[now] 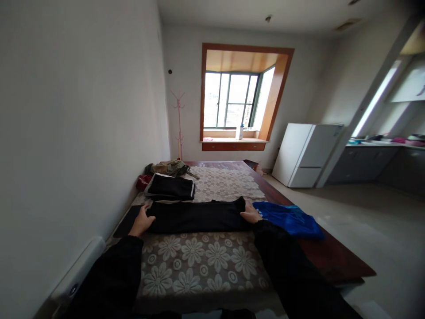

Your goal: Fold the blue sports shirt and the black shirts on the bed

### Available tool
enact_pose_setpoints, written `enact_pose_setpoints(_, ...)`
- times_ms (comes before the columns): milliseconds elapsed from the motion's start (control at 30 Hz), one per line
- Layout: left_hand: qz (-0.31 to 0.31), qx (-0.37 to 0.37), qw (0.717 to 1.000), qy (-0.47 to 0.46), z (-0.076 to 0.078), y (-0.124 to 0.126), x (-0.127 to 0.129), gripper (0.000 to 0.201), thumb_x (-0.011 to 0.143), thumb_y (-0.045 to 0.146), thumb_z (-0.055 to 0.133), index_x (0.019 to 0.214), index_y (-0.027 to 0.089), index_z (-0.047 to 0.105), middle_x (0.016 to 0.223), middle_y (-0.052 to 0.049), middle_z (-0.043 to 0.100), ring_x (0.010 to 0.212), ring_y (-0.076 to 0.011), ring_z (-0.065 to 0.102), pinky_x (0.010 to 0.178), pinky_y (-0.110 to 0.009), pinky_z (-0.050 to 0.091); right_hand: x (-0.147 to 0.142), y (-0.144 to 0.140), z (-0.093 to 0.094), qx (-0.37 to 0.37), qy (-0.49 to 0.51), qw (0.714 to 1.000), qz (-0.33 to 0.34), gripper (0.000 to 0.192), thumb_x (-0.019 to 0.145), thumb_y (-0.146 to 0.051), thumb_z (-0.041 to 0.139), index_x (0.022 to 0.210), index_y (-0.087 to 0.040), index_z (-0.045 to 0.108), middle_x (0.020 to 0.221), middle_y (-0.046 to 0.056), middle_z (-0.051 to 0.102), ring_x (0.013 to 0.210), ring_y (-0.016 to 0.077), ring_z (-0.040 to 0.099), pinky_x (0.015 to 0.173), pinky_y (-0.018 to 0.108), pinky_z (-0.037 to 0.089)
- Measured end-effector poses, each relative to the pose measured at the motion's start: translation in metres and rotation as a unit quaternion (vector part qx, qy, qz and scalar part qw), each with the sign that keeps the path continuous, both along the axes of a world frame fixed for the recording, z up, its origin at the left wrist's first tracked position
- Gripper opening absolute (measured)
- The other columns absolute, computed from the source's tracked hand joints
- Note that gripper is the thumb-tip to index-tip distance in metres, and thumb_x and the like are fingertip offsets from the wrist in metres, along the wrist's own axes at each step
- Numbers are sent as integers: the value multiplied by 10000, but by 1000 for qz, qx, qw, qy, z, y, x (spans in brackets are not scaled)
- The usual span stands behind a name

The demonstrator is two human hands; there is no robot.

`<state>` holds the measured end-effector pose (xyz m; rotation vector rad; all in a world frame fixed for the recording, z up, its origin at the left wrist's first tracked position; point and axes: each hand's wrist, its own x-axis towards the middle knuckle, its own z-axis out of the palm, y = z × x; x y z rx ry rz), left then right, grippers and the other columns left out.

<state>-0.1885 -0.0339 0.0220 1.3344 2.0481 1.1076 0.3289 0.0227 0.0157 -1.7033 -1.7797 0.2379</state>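
The left hand (142, 220) and the right hand (251, 212) gripped opposite ends of a long, folded black fabric garment (197, 218), which lay across a white floral lace tablecloth (199, 263) on a dark reddish-brown wooden table (341, 259). A folded black cloth stack (171, 187) sat just beyond it; a bright blue fabric garment (290, 220) lay near the right hand.

So the left hand (142, 222) and right hand (250, 213) had a folded black cloth (199, 217) by its two ends, over a flowery lace tablecloth (199, 261). A dark folded pile (173, 187) sat just beyond it, some blue fabric (288, 220) lay near the right hand, and a white fridge (307, 155) stood well off to the right.
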Motion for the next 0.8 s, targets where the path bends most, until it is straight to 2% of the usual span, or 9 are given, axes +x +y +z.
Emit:
enact_pose_setpoints(67, -23, -10, 999, 39, 2, 10, -5, 670, 697, 211, 730, 1334, 123, 543, 1318, -213, 662, 1243, -348, 622, 1044, -442, 482, 2, 6, -8, -18, -33, 999, -5, 752, 629, -163, 604, 1379, -162, 557, 1334, 155, 615, 1260, 300, 552, 1062, 400, 407)
enact_pose_setpoints(133, -40, -13, 996, 75, 5, 18, -8, 569, 753, 316, 709, 1279, 139, 585, 1292, -195, 683, 1239, -343, 623, 1057, -431, 465, 4, 12, -14, -36, -68, 997, -14, 670, 693, -198, 599, 1362, -198, 573, 1394, 142, 563, 1311, 306, 498, 1085, 417, 372)
enact_pose_setpoints(267, -49, -7, 989, 138, -2, 23, -5, 480, 861, 378, 565, 1274, 134, 596, 1290, -207, 676, 1220, -364, 621, 1065, -469, 441, 9, 19, -31, -25, -102, 994, -35, 406, 831, -245, 555, 1222, -241, 663, 1293, 111, 609, 1224, 288, 543, 1011, 390, 406)
enact_pose_setpoints(367, -32, 20, 973, 230, -15, 20, -1, 461, 910, 369, 464, 1302, 159, 588, 1321, -182, 661, 1231, -362, 604, 1070, -479, 435, 11, 19, -43, 1, -102, 993, -66, 450, 857, -231, 525, 1292, -238, 638, 1237, 119, 621, 1181, 292, 558, 986, 390, 410)
enact_pose_setpoints(467, -38, 35, 957, 287, -21, 18, 0, 490, 918, 332, 442, 1369, 169, 542, 1350, -151, 655, 1244, -339, 596, 1075, -452, 440, 13, 18, -48, -3, -96, 992, -79, 468, 855, -237, 509, 1305, -231, 637, 1229, 135, 610, 1156, 309, 556, 981, 413, 404)
enact_pose_setpoints(633, -72, 31, 963, 257, -20, 24, -5, 523, 903, 284, 448, 1412, 185, 507, 1373, -149, 641, 1277, -342, 576, 1070, -484, 450, 13, 20, -45, -3, -71, 995, -74, 374, 817, -227, 500, 1155, -223, 657, 1212, 119, 624, 1134, 301, 554, 975, 422, 390)
enact_pose_setpoints(800, -73, 128, 980, 132, -27, 30, -12, 571, 814, 196, 499, 1383, 162, 490, 1286, -123, 662, 1227, -246, 618, 1109, -399, 441, 13, 19, -44, 65, -56, 995, -57, 407, 749, -176, 505, 1132, -222, 634, 1098, 77, 672, 1103, 283, 572, 1020, 448, 351)
